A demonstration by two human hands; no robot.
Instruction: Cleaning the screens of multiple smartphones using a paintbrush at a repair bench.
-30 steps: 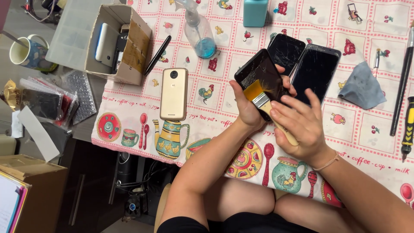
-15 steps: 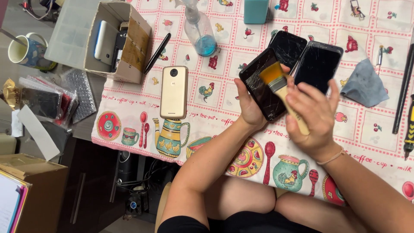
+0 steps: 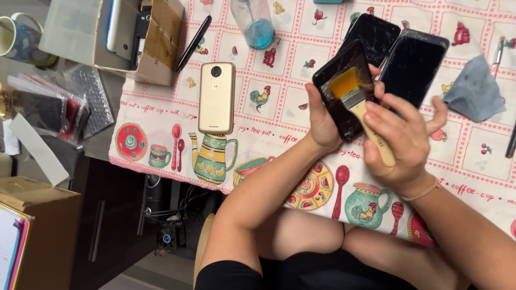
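My left hand (image 3: 321, 121) grips a black phone (image 3: 339, 88) by its lower edge, holding it tilted above the patterned tablecloth (image 3: 161, 126). My right hand (image 3: 404, 138) holds a small paintbrush (image 3: 359, 110) by its pale wooden handle. The brush's yellowish bristles rest on the upper part of the phone's dark face. Two more black phones, one with a cracked face (image 3: 376, 33) and one darker (image 3: 415, 65), lie flat just behind the held phone.
A gold phone (image 3: 216, 98) lies back-up to the left, near a black pen (image 3: 193, 43). A bottle with blue liquid (image 3: 255, 22) stands at the back. A cardboard box (image 3: 151, 40), a mug (image 3: 15, 36) and a grey cloth (image 3: 475, 92) sit around.
The view has moved closer. The brush has swept up the held phone's face, from its lower part towards its upper end. My left hand keeps its grip.
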